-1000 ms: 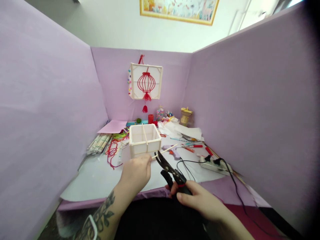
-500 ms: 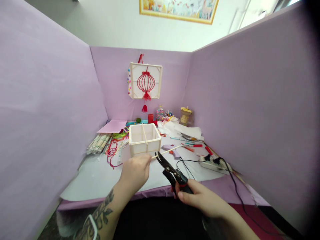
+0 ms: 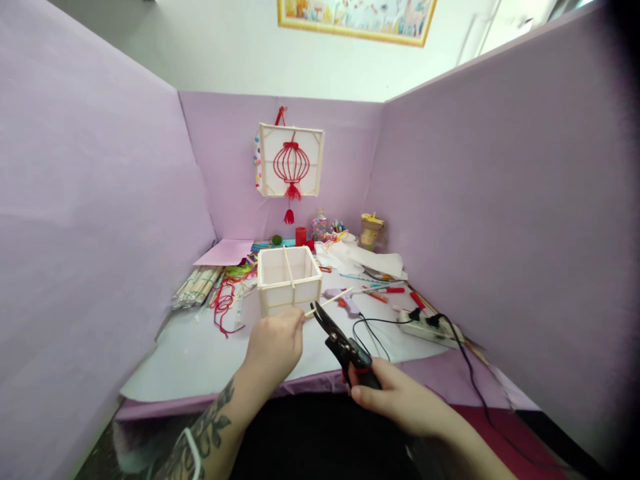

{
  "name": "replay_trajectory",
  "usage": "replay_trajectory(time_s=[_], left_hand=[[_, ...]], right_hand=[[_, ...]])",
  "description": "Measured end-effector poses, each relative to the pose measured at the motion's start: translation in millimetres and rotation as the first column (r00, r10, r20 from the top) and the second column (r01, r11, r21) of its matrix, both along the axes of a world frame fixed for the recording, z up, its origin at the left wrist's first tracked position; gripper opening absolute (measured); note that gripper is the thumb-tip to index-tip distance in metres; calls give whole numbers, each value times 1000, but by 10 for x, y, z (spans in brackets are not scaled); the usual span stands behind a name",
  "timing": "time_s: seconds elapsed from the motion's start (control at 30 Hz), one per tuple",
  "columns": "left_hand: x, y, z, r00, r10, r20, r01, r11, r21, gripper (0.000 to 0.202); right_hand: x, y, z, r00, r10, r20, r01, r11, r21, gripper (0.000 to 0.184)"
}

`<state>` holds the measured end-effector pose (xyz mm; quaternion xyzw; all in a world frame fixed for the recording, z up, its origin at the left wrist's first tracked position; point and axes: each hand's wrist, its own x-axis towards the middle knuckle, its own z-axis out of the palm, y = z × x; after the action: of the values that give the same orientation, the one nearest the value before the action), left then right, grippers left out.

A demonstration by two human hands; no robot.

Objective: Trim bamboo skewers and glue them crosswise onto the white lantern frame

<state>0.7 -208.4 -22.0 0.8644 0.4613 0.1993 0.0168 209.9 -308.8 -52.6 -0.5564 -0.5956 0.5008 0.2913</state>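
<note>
In the head view, my left hand (image 3: 276,339) is closed around one end of a thin wooden stick (image 3: 334,299), which slants up to the right. My right hand (image 3: 387,387) grips black pruning shears (image 3: 343,340) by the handles. The shears' tips meet the stick just right of my left fingers; whether the blades have cut into it I cannot tell. Right behind my left hand stands a white open-topped box frame (image 3: 290,280) of pale sticks, with one stick across its top.
A decorated lantern (image 3: 291,162) hangs at the back panel. On the right are a glue gun (image 3: 345,299) and a power strip (image 3: 430,329) with black cords. Bundled sticks (image 3: 197,288) and red cord (image 3: 223,307) lie on the left. Papers (image 3: 370,259) lie behind.
The shears' handles have come closer together in my right hand. The stick's far end now points more steeply upward and appears nearer. My left hand has hardly moved.
</note>
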Motion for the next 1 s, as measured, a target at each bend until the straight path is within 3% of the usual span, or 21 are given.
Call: replay_trajectory(time_s=[0.27, 0.57, 0.73, 1.0], left_hand=[[72, -74, 21, 990, 100, -102, -103, 994, -20, 26], [110, -111, 22, 982, 112, -155, -114, 993, -6, 28], [108, -116, 13, 981, 118, -152, -119, 993, 5, 28], [60, -72, -25, 995, 90, -42, -91, 996, -10, 28]], right_hand=[[-48, 13, -83, 1000, -9, 12, 8, 998, 66, 31], [-157, 34, -76, 996, -78, 44, 74, 994, 82, 29], [-187, 51, -67, 994, -91, 62, 84, 990, 109, 26], [-98, 72, -108, 1000, 7, -26, -2, 980, 198, 42]])
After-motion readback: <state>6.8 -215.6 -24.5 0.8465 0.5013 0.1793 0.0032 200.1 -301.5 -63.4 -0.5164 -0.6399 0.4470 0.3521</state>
